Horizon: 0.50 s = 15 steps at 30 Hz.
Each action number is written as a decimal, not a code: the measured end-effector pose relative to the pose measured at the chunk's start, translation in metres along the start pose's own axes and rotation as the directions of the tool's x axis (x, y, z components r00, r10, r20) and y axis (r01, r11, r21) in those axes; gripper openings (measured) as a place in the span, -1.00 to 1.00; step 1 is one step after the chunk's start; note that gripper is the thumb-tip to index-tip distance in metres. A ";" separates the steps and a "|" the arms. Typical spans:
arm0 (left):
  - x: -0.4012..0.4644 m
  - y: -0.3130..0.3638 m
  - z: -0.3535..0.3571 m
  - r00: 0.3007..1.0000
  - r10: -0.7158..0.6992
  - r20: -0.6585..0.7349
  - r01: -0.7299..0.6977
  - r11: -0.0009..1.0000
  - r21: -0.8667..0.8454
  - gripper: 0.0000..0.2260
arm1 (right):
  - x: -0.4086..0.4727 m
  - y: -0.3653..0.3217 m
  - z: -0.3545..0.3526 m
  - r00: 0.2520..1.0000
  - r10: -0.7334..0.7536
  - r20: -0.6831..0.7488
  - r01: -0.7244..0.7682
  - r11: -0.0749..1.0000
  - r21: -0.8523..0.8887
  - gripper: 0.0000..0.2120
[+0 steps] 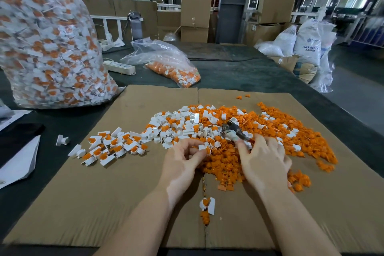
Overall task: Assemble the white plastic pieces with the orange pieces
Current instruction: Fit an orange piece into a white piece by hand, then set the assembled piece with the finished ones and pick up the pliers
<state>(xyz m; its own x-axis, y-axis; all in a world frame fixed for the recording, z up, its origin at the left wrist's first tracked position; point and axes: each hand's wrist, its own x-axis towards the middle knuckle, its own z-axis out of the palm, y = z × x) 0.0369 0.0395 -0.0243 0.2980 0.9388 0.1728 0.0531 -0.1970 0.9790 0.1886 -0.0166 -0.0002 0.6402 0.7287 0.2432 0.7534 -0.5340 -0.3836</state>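
Note:
A heap of loose orange pieces (276,131) and white plastic pieces (182,124) covers the middle of the cardboard sheet (104,203). Left of it lies a group of joined white-and-orange pieces (110,145). My left hand (182,160) pinches a white piece with an orange piece (204,148) between thumb and fingers. My right hand (264,158) lies on the orange heap, its fingers curled round a small metal tool (234,131). One joined piece (207,203) lies near my wrists.
A big clear bag of joined pieces (45,43) stands at the left. A smaller bag (172,66) and a power strip (119,67) lie behind the cardboard. A lone white piece (62,140), papers and a dark object (18,135) lie left. Boxes and sacks stand beyond.

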 end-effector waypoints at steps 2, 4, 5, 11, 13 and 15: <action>0.001 0.001 0.000 1.000 0.002 0.000 -0.002 1.000 0.008 -0.88 | 0.009 0.005 -0.005 0.984 0.062 0.167 -0.045 0.994 -0.104 -0.53; 0.001 0.002 0.000 1.000 0.002 0.003 -0.002 1.000 0.013 -0.88 | 0.017 0.008 -0.009 0.959 0.088 0.268 -0.051 0.988 -0.143 -0.55; 0.001 0.002 0.000 1.000 0.000 0.009 -0.001 1.000 0.015 -0.88 | 0.019 0.008 -0.010 0.953 0.096 0.289 -0.053 0.987 -0.152 -0.57; 0.001 0.002 -0.001 1.000 0.001 0.016 -0.001 1.000 0.021 -0.88 | 0.025 0.007 -0.009 0.970 0.069 0.231 -0.026 0.983 -0.184 -0.58; 0.001 0.003 -0.001 1.000 -0.010 0.014 0.010 1.000 0.013 -0.89 | 0.023 0.008 -0.011 0.982 0.029 0.187 0.000 0.988 -0.153 -0.56; 0.001 0.004 -0.002 1.000 -0.019 0.009 0.018 1.000 0.005 -0.89 | 0.020 0.008 -0.014 0.991 -0.028 0.135 0.043 0.993 -0.110 -0.60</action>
<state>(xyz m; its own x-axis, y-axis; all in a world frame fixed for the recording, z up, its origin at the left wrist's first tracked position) 0.0359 0.0403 -0.0202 0.3057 0.9396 0.1536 0.0638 -0.1812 0.9814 0.2095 -0.0123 0.0142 0.5929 0.7945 0.1317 0.7922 -0.5459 -0.2729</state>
